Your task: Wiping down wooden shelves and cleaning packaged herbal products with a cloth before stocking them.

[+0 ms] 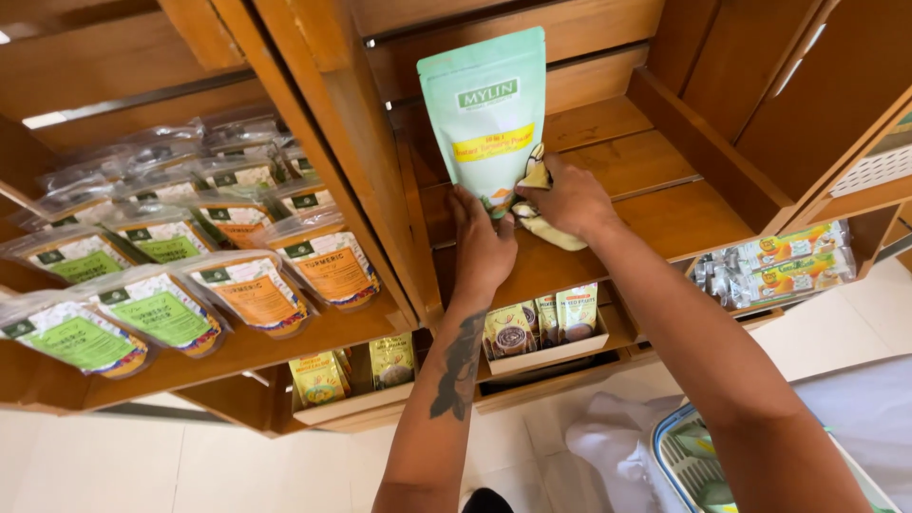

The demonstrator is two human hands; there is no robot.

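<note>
A pale green pouch [486,109] stands upright on the wooden shelf [655,204], its long axis vertical, its sealed top edge up and its labelled front turned to the camera. Its foot is hidden behind both hands. The left hand [482,249] lies at the pouch's lower left corner with the back of the hand toward the camera; its fingers curl onto the bottom edge, but how firm that grip is cannot be told, since the fingertips are out of sight. The right hand [567,198] is at the lower right corner, closed over a yellow cloth [549,232] that is pressed against the pouch and the shelf; part of the cloth pokes out above the knuckles and part trails below the palm. Whether this hand also pinches the pouch itself is hard to make out. To the left, past an upright board, clear bags [249,290] with green and orange labels lie tilted in rows on a neighbouring shelf, the farthest ones blurred by glare. Below the hands, small packets [543,325] stand in a shallow white tray, their lower halves cut off by its rim. On the right, wrapped bars [774,261] lie stacked. A blue and white basket [676,458] shows at the bottom, mostly covered by the right forearm.
</note>
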